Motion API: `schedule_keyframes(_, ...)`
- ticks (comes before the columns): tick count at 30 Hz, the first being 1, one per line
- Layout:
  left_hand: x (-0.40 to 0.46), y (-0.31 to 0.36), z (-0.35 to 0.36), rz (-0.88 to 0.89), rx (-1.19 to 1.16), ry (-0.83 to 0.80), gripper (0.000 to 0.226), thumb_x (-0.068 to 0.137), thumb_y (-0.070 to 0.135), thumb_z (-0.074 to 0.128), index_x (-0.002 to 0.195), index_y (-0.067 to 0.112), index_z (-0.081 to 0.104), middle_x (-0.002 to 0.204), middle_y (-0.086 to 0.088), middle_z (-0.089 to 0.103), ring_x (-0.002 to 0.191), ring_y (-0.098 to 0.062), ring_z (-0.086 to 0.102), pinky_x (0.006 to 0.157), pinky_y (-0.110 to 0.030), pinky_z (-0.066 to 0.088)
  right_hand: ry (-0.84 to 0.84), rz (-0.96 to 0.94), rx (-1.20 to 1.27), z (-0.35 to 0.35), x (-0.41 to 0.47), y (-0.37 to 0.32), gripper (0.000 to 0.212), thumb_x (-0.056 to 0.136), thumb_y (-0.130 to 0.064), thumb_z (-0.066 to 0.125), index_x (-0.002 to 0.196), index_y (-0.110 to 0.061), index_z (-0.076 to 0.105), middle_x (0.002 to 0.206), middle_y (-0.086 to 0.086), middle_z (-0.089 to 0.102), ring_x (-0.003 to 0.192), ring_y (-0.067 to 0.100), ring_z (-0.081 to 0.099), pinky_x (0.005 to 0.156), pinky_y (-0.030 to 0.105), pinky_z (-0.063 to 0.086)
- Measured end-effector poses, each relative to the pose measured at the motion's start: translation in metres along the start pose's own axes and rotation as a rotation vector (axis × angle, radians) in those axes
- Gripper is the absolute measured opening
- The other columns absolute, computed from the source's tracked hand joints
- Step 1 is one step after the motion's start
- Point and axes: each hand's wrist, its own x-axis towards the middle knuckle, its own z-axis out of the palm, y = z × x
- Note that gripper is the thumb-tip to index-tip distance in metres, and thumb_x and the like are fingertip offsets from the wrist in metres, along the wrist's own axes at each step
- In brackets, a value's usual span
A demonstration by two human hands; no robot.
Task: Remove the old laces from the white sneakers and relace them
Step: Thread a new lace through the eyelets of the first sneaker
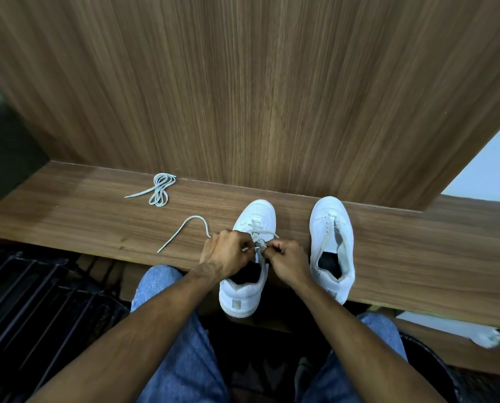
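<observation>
The lace (259, 241) being worked on the left sneaker (247, 257) is a soft, limp grey-white cord, light and with no stiffness of its own except, likely, at its hard tips; it will bend wherever it is pinched, so the best place to take it is close to the tip, just behind the eyelet it has to pass. Both grips are clenched on it over the sneaker's middle eyelets: the left hand (228, 251) pinches one strand near its end, the right hand (283, 258) pinches the other, knuckles nearly touching. A free length of the same lace (184, 228) trails left across the bench (83, 222). The sneaker itself looks light and fairly firm, heel hanging off the bench's near edge, so a hard tug could slide it. The right sneaker (331, 245) stands just beside, loosely laced. A coiled spare lace (160, 189) lies well apart, near the wooden back panel (243, 82)
</observation>
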Motion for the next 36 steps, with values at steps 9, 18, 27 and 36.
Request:
schedule_keyframes(9,0.007,0.007,-0.004,0.144,0.099,0.027,0.021,0.086,0.040,0.054,0.095,0.027,0.067,0.104,-0.001,0.068,0.099,-0.033,0.062,0.075,-0.035,0.046,-0.076,0.044,0.194,0.006,0.010,0.010,0.018,0.084,-0.033,0.060,0.083,-0.024,0.075,0.082,-0.004,0.075,0.082,0.014,0.069,0.085,0.039,0.053)
schedule_keyframes(18,0.001,-0.004,0.004,0.123,-0.048,0.070,0.017,0.088,0.036,0.059,0.093,0.026,0.071,0.098,0.007,0.058,0.106,-0.016,0.048,0.079,-0.031,0.040,-0.071,-0.006,0.280,0.009,0.010,0.014,0.020,0.088,-0.004,0.060,0.083,-0.017,0.074,0.081,0.002,0.072,0.074,0.011,0.063,0.080,0.033,0.051)
schedule_keyframes(27,0.002,-0.003,0.007,0.149,0.011,0.084,0.021,0.085,0.038,0.056,0.082,0.023,0.070,0.093,0.006,0.061,0.102,-0.017,0.048,0.088,-0.034,0.031,-0.050,-0.018,0.228,0.010,0.014,0.015,0.024,0.085,-0.005,0.063,0.078,-0.025,0.073,0.078,-0.002,0.073,0.073,0.010,0.065,0.082,0.037,0.054)
schedule_keyframes(36,0.006,0.001,0.005,0.111,-0.009,0.054,0.020,0.086,0.036,0.055,0.088,0.024,0.071,0.100,0.005,0.064,0.107,-0.018,0.049,0.091,-0.035,0.032,-0.062,-0.048,0.213,0.012,0.012,0.016,0.020,0.081,-0.014,0.056,0.084,-0.023,0.074,0.081,-0.007,0.072,0.079,0.013,0.065,0.083,0.039,0.054)
